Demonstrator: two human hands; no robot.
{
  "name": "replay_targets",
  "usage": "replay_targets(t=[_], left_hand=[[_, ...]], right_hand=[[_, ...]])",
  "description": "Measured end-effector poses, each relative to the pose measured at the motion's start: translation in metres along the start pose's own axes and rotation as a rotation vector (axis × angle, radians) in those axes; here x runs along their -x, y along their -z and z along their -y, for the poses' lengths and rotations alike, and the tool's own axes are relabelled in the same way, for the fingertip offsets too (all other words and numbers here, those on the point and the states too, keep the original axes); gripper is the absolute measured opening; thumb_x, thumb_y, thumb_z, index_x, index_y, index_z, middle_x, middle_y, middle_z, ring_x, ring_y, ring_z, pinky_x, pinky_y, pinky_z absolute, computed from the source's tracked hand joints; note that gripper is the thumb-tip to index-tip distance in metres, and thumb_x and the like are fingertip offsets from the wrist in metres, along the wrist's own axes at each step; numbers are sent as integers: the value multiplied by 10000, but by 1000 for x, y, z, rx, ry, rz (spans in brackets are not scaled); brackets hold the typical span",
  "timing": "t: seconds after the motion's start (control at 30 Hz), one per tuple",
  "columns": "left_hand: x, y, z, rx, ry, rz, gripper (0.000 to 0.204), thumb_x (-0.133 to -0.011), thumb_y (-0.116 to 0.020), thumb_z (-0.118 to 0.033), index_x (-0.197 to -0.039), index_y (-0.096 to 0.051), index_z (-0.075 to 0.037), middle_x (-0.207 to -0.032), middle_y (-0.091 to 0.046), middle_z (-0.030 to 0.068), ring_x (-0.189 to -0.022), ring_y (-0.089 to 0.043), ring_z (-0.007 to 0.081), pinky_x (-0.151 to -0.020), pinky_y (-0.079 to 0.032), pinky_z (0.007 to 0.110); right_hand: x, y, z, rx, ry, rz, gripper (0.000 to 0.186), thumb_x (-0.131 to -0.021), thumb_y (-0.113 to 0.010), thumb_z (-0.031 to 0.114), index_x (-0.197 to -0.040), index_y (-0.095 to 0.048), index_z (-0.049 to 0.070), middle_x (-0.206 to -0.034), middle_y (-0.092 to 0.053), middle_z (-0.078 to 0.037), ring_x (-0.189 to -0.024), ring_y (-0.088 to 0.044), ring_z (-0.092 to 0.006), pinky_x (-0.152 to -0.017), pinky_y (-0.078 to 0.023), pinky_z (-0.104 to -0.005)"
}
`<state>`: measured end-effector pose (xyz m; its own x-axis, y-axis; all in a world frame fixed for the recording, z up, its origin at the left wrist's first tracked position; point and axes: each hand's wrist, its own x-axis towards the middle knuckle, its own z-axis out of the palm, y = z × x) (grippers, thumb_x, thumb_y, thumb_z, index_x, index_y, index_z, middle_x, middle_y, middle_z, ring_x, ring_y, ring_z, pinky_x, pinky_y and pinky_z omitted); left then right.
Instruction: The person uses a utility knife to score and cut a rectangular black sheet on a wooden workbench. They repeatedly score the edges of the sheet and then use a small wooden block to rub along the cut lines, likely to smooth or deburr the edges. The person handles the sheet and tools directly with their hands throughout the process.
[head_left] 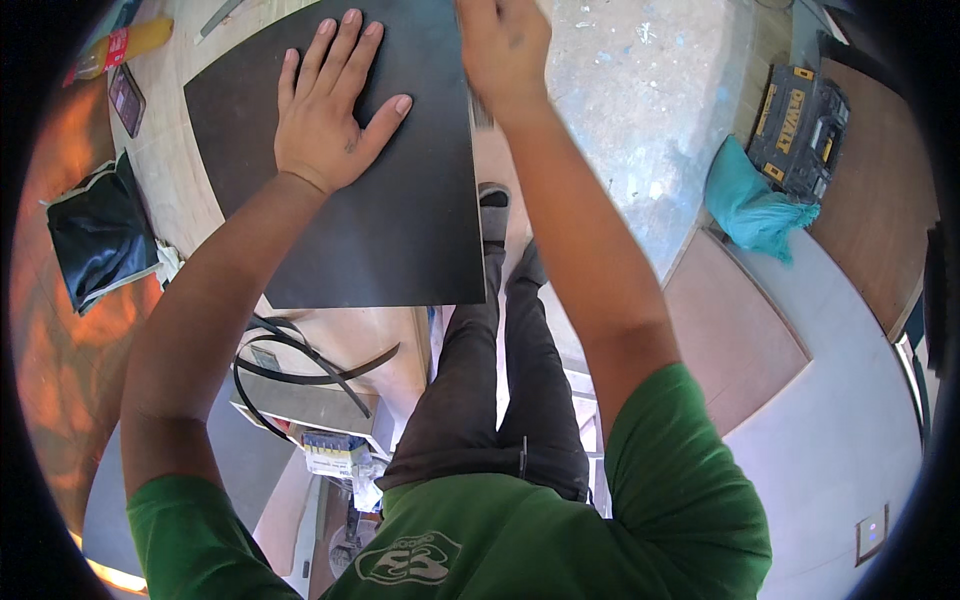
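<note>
A large flat black board [400,230] lies in front of me on a pale wooden work surface [172,170]. Pressed flat on its upper part is my left hand [335,115], fingers spread and thumb out to the right. My right hand [508,50] is closed at the board's right edge, near the top of the view. Something blurred [482,110] shows just below that hand along the edge, but its kind is hidden by the fingers.
At the left lie a bottle of yellow drink [150,37], a phone [126,100] and a black pouch [100,235]. Loose black strips [300,362] hang below the board. A dark toolbox [800,130] and a teal sack [752,205] stand at the right.
</note>
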<state>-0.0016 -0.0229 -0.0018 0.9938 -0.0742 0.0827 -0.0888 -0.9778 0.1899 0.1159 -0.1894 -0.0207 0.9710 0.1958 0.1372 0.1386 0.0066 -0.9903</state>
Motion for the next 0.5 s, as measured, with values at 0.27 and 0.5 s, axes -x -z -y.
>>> replay_targets(t=[0.27,0.5], left_hand=[[15,1,7,-8,49,8,726,-963,-574,-546,-1583,-411,-204,-1669,-342,48,-1549,-274,281,-1249,-154,557],[3,-1,1,-7,4,-11,702,-990,-568,-493,-1587,-402,-162,-1667,-347,86,-1549,-283,301,-1244,-167,549]], right_hand=[[275,78,51,129,-448,176,570,-964,-661,291,-1350,-580,-121,-1015,-642,-232,-920,-652,-320,-859,-502,-393],[4,-2,0,-127,-89,-14,386,-1080,-532,293,-909,-624,-41,-757,-579,-132,-705,-546,-233,-671,-446,-365]])
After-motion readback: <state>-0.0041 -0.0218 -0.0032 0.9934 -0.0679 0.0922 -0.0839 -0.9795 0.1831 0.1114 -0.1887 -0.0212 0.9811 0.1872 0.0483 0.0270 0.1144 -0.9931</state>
